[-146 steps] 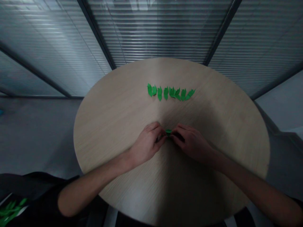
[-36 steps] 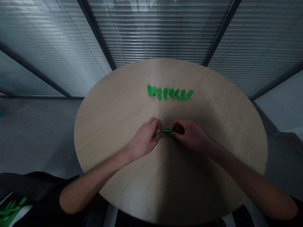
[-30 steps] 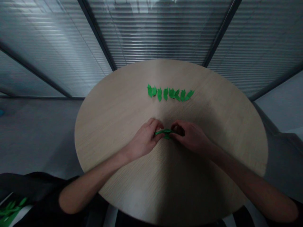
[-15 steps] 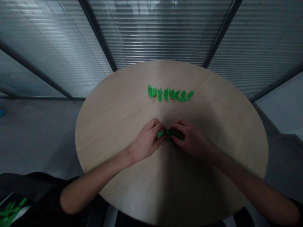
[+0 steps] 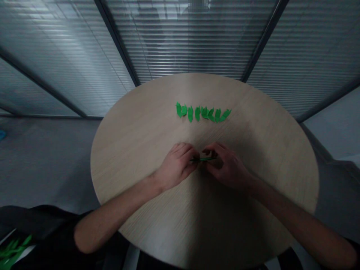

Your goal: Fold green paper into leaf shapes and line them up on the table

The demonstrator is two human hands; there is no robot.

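My left hand (image 5: 177, 165) pinches a thin piece of folded green paper (image 5: 207, 159) above the middle of the table, its fingertips hiding the left end. Seen nearly edge-on, the paper shows as a narrow strip. Its right end lies between the thumb and curled fingers of my right hand (image 5: 229, 167), whose index finger is raised a little off it. Where exactly the right fingers touch is partly hidden in shadow. Beyond both hands, several small leaf-shaped green paper pieces (image 5: 197, 113) lie in an uneven row on the table.
The round wooden table (image 5: 135, 150) stands against glass panels with blinds (image 5: 185, 48). More green strips (image 5: 15, 247) lie on something dark and white at the lower left. A small blue object (image 5: 2, 134) sits on the floor at the far left.
The green paper has turned to a flatter, edge-on strip reaching farther into my right hand. My right index finger has lifted and the right fingers have parted slightly. The row of pieces is unchanged.
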